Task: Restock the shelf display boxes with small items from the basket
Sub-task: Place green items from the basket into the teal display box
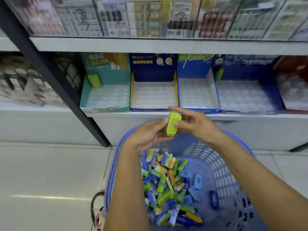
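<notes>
Both hands grasp one lime-green item [172, 125] above the basket's far rim [116, 147]: left hand [150, 133] cradles it, right hand [191, 121] pinches it; small items [166, 185] piled inside.

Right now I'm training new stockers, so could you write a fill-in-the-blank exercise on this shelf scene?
The left hand and right hand together hold one item whose colour is ___.
The number of green pieces standing in the teal display box is ___.
The red display box stands farthest to the ___.
The heap of small items lies in the ___.
Missing words: green; one; right; basket.
</notes>
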Demonstrator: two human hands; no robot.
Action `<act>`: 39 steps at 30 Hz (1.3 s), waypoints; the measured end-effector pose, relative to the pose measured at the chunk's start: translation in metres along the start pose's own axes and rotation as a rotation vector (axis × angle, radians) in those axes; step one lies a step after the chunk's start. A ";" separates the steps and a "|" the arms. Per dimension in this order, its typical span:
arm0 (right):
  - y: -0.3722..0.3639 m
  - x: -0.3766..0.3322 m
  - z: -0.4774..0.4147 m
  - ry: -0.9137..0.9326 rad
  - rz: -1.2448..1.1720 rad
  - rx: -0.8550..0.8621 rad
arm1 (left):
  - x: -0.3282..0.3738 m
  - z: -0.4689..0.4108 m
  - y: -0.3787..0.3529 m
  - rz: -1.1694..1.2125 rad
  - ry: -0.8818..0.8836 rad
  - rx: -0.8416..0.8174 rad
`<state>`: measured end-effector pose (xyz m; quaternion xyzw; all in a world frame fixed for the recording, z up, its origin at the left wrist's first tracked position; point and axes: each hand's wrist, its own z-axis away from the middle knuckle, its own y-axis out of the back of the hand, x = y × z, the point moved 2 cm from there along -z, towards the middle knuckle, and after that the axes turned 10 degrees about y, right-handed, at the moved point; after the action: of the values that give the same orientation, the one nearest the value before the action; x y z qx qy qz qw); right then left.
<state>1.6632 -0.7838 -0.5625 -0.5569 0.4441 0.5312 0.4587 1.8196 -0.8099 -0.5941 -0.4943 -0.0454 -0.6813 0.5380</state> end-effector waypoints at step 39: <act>-0.159 -0.024 -0.234 0.530 1.317 -0.099 | 0.033 0.081 0.123 0.315 -0.578 0.731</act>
<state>1.8617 -0.9844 -0.5285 -0.3037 0.7601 0.5644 -0.1069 1.9681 -0.8360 -0.5870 -0.4430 -0.3536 -0.3659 0.7381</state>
